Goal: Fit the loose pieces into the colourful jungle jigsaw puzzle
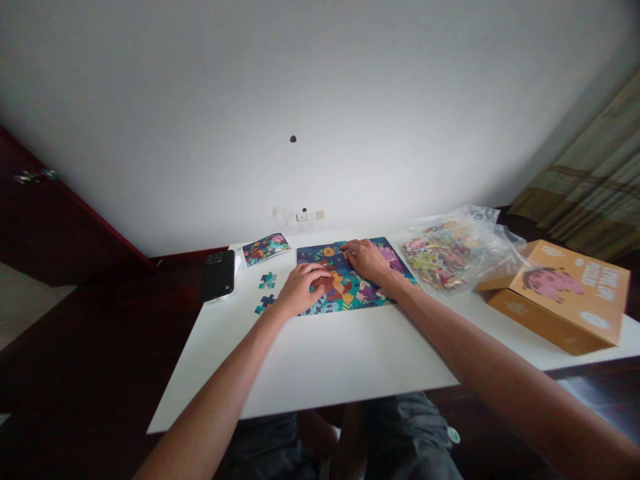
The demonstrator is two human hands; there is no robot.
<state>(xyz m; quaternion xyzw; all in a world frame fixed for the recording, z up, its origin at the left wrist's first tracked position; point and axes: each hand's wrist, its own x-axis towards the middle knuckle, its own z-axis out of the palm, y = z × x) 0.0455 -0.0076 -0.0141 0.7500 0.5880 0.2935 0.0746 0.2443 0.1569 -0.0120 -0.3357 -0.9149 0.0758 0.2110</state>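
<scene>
Jigsaw puzzle (pixel 357 293): where?
— Mid-desk, on the white desk (pixel 320 360), loose pieces (pixel 267 281) just left.
Hands?
— Left hand (pixel 303 290), right hand (pixel 367 260): both spread on it, pinching nothing visible.

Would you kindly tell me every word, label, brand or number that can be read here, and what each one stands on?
No text can be read with certainty.
White lettering on the lid of the orange cardboard box: too blurred to read.
Pale label on the box's front side: too blurred to read.
Picture card: no legible text.
Black phone: no legible marks.
</scene>
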